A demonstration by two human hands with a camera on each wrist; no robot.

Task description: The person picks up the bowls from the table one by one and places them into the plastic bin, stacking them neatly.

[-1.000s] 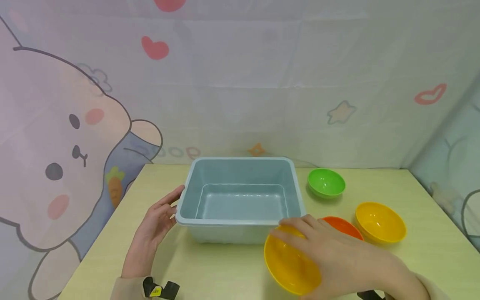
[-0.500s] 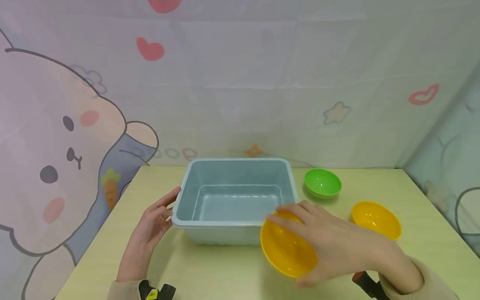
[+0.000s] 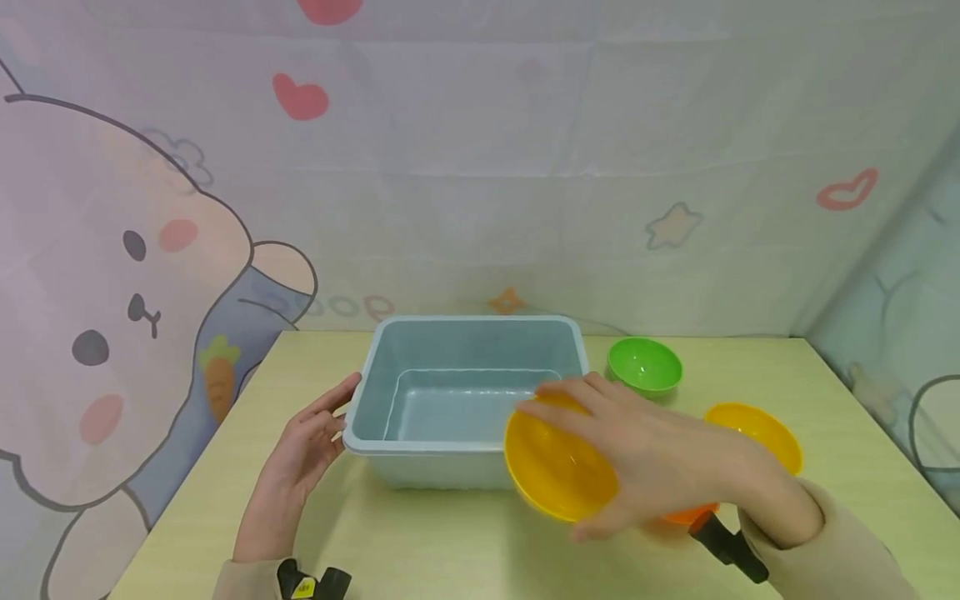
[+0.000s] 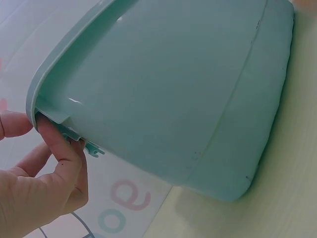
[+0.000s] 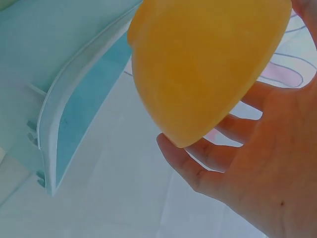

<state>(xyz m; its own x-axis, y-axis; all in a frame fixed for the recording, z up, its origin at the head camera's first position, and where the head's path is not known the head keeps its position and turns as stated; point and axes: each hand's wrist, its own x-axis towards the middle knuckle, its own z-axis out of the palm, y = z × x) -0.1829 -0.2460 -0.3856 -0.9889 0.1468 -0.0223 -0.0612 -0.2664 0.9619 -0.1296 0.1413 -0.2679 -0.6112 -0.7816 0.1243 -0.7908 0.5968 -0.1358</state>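
My right hand (image 3: 652, 454) grips a yellow bowl (image 3: 555, 467) by its rim, fingers over the far edge and thumb at the near one. The bowl is tilted and raised off the table, in front of the right front corner of a light blue plastic basin (image 3: 442, 471). In the right wrist view the outside of the yellow bowl (image 5: 208, 64) shows, with the basin rim beside it. My left hand (image 3: 303, 450) holds the basin's left rim. Curled fingers (image 4: 62, 148) reach under that rim in the left wrist view. Inside, the basin's visible floor is bare.
A green bowl (image 3: 645, 367) stands at the back right of the table. Nearer, another yellow bowl (image 3: 757, 429) is partly behind my right forearm. An orange bowl (image 3: 690, 514) is mostly hidden under that arm. A printed cloth (image 3: 480, 167) hangs behind the table.
My right hand has carried the yellow bowl up and to the left, closer to the basin. The left hand keeps its place on the rim. The head view has shifted slightly.
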